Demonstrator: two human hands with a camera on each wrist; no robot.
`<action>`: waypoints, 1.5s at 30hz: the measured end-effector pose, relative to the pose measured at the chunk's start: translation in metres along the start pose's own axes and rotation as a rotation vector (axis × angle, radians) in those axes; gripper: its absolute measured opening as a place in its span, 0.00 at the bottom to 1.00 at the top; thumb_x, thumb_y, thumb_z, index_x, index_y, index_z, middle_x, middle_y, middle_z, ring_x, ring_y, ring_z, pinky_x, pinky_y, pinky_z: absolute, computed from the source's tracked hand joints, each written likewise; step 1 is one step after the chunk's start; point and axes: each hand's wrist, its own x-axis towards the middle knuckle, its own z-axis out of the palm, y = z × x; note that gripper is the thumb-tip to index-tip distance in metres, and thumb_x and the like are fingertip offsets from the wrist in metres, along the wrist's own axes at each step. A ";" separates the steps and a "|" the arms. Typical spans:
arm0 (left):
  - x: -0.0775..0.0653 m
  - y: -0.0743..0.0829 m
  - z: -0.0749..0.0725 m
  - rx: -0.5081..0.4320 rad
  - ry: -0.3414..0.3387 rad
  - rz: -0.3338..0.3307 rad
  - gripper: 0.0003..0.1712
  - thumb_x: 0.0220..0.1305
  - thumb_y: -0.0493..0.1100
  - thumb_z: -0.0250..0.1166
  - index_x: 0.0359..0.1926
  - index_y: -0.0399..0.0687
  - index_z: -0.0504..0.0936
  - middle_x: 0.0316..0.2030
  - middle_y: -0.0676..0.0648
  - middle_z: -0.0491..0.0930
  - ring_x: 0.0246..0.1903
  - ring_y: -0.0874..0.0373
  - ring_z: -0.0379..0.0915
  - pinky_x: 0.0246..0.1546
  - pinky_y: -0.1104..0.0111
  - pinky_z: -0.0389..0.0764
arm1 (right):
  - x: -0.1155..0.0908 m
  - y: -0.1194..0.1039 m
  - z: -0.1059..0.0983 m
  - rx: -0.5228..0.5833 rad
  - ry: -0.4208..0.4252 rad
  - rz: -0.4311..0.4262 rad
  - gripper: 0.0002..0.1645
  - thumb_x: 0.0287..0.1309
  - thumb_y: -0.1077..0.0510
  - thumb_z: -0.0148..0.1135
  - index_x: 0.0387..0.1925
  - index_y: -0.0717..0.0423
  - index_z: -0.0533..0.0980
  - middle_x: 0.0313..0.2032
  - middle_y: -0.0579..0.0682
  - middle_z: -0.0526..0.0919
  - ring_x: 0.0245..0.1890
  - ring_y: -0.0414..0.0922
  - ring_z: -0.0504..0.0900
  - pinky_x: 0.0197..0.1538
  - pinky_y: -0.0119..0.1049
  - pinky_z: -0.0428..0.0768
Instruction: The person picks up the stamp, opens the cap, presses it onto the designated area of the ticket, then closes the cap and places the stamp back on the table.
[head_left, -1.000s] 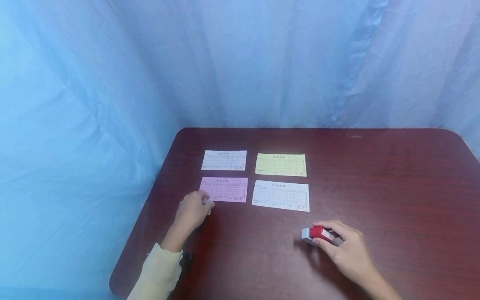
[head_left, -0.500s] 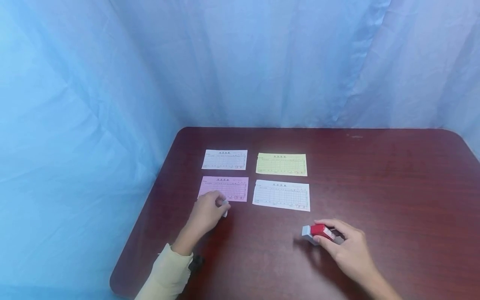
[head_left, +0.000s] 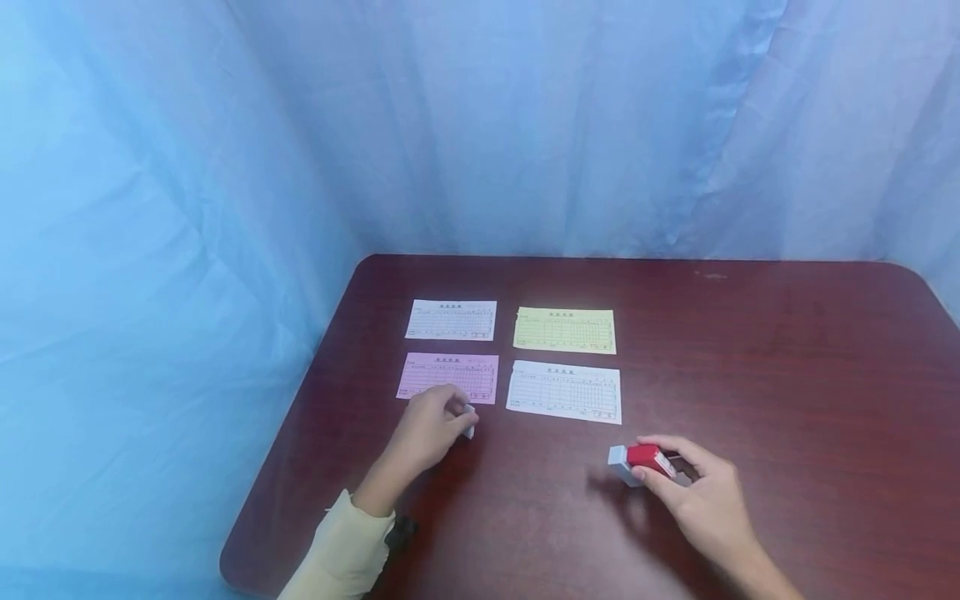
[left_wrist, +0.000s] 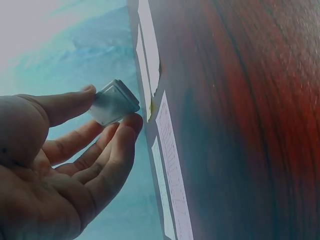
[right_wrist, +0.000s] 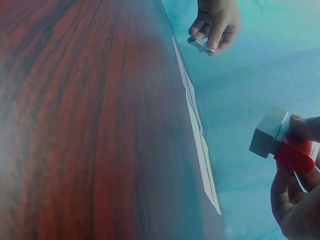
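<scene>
My left hand (head_left: 427, 429) pinches a small translucent cap (left_wrist: 116, 102) between thumb and fingertips. It is above the table, over the near edge of the pink form (head_left: 457, 373), part of which it covers. My right hand (head_left: 701, 492) holds a red hand stamp (head_left: 647, 457) with a light grey block (head_left: 619, 461) at its end, off the table and turned to the left. In the right wrist view the stamp (right_wrist: 296, 154) is gripped by thumb and fingers. A white form (head_left: 564, 392) lies between and beyond the two hands.
Another white form (head_left: 452, 320) and a yellow form (head_left: 565, 331) lie behind the nearer pair, all flat in two rows. The dark red-brown wooden table (head_left: 787, 375) has rounded corners. Blue curtains (head_left: 480, 125) hang behind it and at the left.
My left hand has moved to the right with the cap, from the pink form's left part toward its right end. My right hand stays nearly in place, the stamp turned slightly.
</scene>
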 end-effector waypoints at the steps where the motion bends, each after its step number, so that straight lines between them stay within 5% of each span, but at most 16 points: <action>1: 0.000 0.000 0.001 -0.009 -0.003 0.005 0.10 0.62 0.43 0.73 0.41 0.45 0.83 0.33 0.51 0.82 0.29 0.61 0.77 0.35 0.64 0.80 | 0.000 0.000 0.000 0.000 0.002 0.008 0.24 0.41 0.69 0.81 0.44 0.57 0.85 0.31 0.46 0.87 0.28 0.36 0.79 0.31 0.25 0.75; 11: -0.004 0.011 0.006 -0.080 -0.050 0.033 0.11 0.61 0.41 0.73 0.43 0.45 0.83 0.33 0.53 0.82 0.28 0.63 0.76 0.32 0.69 0.80 | -0.001 -0.002 0.000 0.084 -0.020 0.078 0.24 0.44 0.69 0.79 0.47 0.61 0.84 0.31 0.47 0.86 0.28 0.38 0.81 0.31 0.25 0.78; 28: -0.008 0.032 0.028 -0.227 -0.043 0.177 0.11 0.59 0.38 0.74 0.42 0.43 0.84 0.36 0.50 0.81 0.31 0.64 0.81 0.32 0.73 0.81 | 0.001 -0.006 0.000 0.153 -0.022 0.105 0.24 0.45 0.72 0.78 0.47 0.65 0.83 0.33 0.47 0.87 0.30 0.38 0.83 0.33 0.25 0.80; 45: -0.009 0.043 0.034 -0.277 -0.064 0.201 0.10 0.60 0.38 0.74 0.41 0.44 0.83 0.36 0.49 0.80 0.31 0.65 0.81 0.31 0.74 0.82 | 0.004 -0.004 0.001 0.229 -0.006 0.092 0.23 0.45 0.75 0.76 0.47 0.70 0.81 0.39 0.45 0.87 0.36 0.36 0.85 0.43 0.24 0.81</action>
